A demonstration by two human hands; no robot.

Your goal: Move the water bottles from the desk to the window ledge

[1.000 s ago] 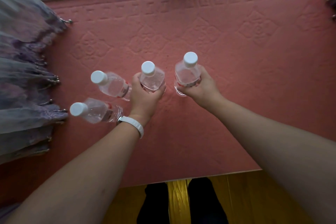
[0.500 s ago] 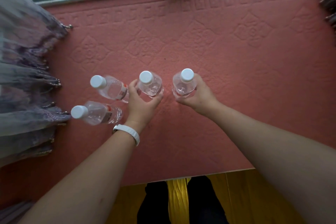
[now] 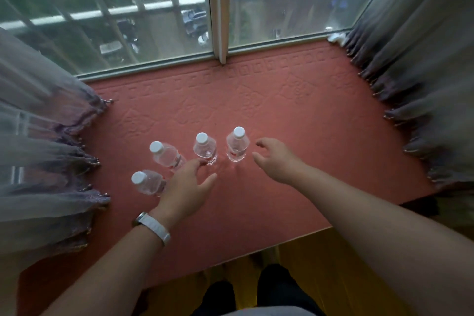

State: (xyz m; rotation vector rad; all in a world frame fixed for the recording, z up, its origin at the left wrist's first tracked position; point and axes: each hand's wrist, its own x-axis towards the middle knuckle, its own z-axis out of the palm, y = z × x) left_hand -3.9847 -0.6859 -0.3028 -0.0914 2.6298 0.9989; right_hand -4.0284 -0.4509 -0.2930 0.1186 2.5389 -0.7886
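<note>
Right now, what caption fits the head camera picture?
Four water bottles stand on the red window ledge, left hand and right hand open beside them.

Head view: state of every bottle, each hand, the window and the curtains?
Nearest left bottle: upright, capped, on the red mat.
Second bottle: upright, capped.
Third bottle: upright, capped, by left fingertips.
Right bottle: upright, capped, free.
Left hand: open, empty.
Right hand: open, empty, clear of bottles.
Window: looks shut.
Curtains: drawn aside.
</note>
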